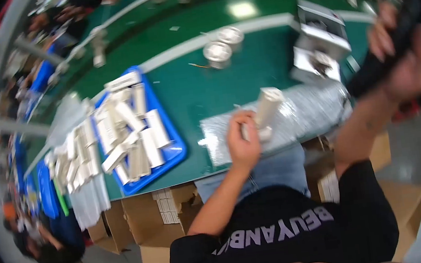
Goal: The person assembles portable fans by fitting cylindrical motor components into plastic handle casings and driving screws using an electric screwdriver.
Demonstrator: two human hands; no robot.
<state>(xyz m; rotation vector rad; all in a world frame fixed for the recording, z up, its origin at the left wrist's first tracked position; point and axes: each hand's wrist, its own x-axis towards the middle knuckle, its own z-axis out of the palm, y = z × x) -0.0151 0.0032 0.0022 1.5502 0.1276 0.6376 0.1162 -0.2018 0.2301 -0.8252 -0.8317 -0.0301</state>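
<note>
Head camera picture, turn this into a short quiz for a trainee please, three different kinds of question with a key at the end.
1. Multiple choice: what colour is the tray holding the pale bars? A red, B blue, C yellow.
2. True or false: the left hand is reaching into that tray.
3. Count: how many round white items sit close together beyond the clear plastic sheet?

Key:
1. B.
2. False; it holds a pale, elongated piece.
3. Two.
</note>
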